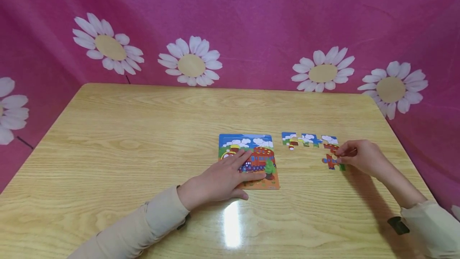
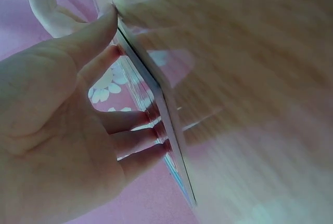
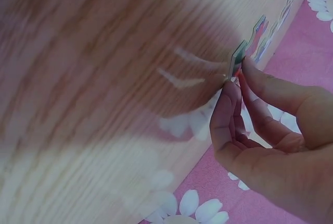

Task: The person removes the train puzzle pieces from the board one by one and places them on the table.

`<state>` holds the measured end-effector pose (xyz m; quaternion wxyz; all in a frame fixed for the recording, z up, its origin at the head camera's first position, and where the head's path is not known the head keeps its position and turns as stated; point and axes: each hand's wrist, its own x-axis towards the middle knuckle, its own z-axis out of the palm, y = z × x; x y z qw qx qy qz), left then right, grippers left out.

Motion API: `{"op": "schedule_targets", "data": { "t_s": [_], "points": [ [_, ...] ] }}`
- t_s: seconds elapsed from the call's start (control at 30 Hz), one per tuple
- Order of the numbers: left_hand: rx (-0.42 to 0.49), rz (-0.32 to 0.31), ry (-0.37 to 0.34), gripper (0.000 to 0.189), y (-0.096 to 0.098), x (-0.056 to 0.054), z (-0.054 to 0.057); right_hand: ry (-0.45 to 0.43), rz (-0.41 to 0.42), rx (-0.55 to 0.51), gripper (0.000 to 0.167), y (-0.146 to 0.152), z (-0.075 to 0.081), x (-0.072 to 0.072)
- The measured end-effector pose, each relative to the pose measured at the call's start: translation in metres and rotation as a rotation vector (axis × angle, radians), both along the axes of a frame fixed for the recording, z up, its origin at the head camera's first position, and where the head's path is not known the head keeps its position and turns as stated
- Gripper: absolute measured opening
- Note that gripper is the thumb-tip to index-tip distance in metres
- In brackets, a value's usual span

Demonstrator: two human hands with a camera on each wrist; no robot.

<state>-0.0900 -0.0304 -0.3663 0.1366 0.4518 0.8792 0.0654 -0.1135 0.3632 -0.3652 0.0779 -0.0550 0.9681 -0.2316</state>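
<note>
A jigsaw puzzle in a flat square tray (image 1: 264, 156) shows a red train, a tree and a blue sky. My left hand (image 1: 223, 177) rests on it, fingers spread and straight; in the left wrist view its fingertips touch the face near the tray edge (image 2: 165, 107). Right of the tray, my right hand (image 1: 366, 159) pinches a puzzle piece (image 3: 238, 57) with green on it between thumb and fingers, at the tabletop. Right beside those fingertips lies a red and blue piece (image 1: 329, 161). The fingers partly hide the held piece.
Beyond the right hand, loose sky pieces lie in a row: a left one (image 1: 288, 137), a middle one (image 1: 310, 139) and a right one (image 1: 329, 140). The wooden table (image 1: 143, 131) meets a pink curtain (image 1: 251, 23) with white daisies at its back edge.
</note>
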Motion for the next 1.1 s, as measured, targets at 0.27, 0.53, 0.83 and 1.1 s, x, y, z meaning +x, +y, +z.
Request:
{"op": "schedule_targets", "data": {
  "t_s": [0.27,0.53,0.83,1.1],
  "points": [
    [0.041,0.001,0.014,0.061,0.000,0.001,-0.001,0.015,0.008,-0.029,0.010,-0.005,0.009,0.002],
    [0.135,0.013,-0.073,0.062,-0.006,0.001,0.003,0.011,0.098,-0.136,0.012,-0.058,0.022,-0.005],
    [0.145,0.034,-0.047,0.063,-0.027,0.004,0.000,-0.031,0.232,-0.257,0.007,-0.137,0.019,-0.022],
    [0.187,0.014,0.009,0.059,-0.038,0.008,-0.003,-0.083,0.274,-0.273,0.009,-0.185,0.007,-0.030]
  ]
}}
